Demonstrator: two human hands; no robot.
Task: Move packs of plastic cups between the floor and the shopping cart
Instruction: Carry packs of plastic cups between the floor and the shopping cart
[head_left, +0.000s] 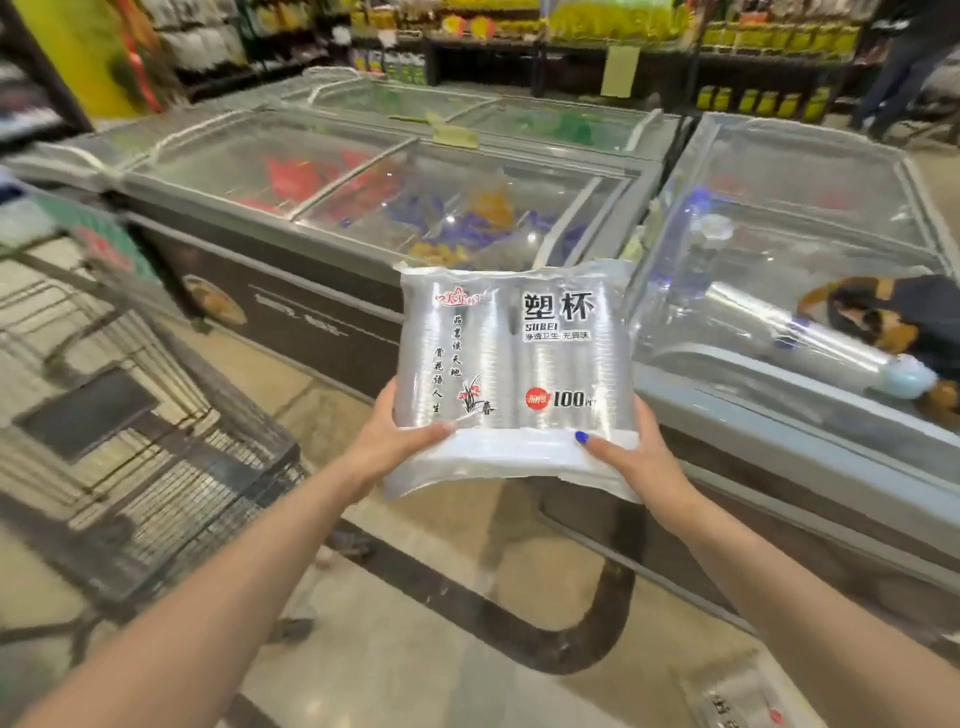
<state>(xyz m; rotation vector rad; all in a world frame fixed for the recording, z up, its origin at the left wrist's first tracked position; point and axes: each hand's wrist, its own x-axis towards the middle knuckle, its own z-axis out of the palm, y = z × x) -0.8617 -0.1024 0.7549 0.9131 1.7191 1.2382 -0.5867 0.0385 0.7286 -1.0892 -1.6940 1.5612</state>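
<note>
I hold a clear pack of plastic cups (514, 358) upright in front of me, above the floor, with printed labels facing me. My left hand (395, 441) grips its lower left corner, thumb on the front. My right hand (634, 457) grips the lower right corner, thumb with blue nail polish on the front. The wire shopping cart (156, 415) stands to my left, its basket lower than the pack. Another pack of cups (753, 701) lies on the floor at the bottom right, partly cut off.
Glass-topped chest freezers (363, 171) run across in front of me, with another freezer (805, 291) at the right. Store shelves (571, 52) line the back. A person's legs (904, 73) stand at the far right. The tiled floor (415, 649) has a dark curved stripe.
</note>
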